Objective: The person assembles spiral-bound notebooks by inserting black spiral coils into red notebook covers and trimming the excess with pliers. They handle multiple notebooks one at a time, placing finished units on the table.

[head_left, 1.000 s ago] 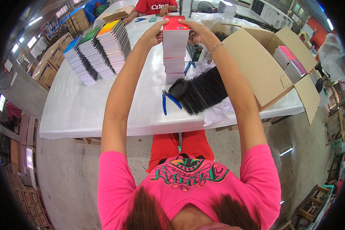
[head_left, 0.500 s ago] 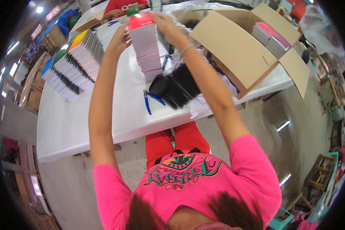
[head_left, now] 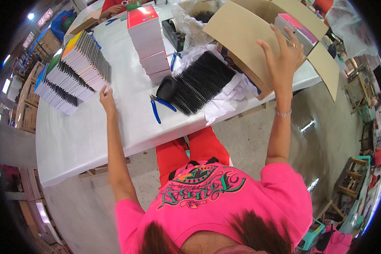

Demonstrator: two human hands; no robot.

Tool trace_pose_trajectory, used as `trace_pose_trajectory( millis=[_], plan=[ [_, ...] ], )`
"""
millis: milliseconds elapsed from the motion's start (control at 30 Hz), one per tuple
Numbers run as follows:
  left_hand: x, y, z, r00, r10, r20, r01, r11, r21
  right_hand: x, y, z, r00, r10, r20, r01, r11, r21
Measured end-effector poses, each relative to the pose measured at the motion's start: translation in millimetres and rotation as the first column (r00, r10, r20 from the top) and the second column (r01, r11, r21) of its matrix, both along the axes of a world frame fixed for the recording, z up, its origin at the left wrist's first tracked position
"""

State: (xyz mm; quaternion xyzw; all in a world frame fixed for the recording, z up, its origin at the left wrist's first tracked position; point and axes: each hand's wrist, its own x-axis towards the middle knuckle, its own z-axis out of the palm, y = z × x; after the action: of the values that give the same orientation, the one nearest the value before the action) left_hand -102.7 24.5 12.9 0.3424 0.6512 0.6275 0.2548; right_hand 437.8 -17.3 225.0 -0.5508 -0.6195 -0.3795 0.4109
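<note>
Upper right, I see pink-topped books (head_left: 299, 28) in an open carton (head_left: 237, 38); right hand (head_left: 283, 59) spread, grip of left hand (head_left: 108, 100) I can't tell.

The white table (head_left: 80, 139) bears spiral-bound books (head_left: 67, 78), a red-topped stack (head_left: 146, 44), blue-handled cutters (head_left: 155, 112) and a carton (head_left: 241, 42).

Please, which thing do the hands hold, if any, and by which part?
Nothing is visibly held: the left hand is loosely curled; the right hand is spread.
</note>
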Motion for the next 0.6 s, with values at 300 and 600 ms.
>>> trace_pose_trajectory(
  millis=[300, 600],
  plan=[
    [18.0, -36.9, -43.3, 0.966, 0.167, -0.197, -0.125, 0.970, 0.209, -31.3, -27.4, -91.4, 0.805, 0.578, -0.131, -0.593, 0.777, -0.211],
    [19.5, -52.2, -36.3, 0.962, 0.181, -0.206, -0.132, 0.964, 0.231, 10.7, 34.2, 16.2, 0.996, 0.010, 0.086, -0.031, 0.969, 0.244]
  ],
)
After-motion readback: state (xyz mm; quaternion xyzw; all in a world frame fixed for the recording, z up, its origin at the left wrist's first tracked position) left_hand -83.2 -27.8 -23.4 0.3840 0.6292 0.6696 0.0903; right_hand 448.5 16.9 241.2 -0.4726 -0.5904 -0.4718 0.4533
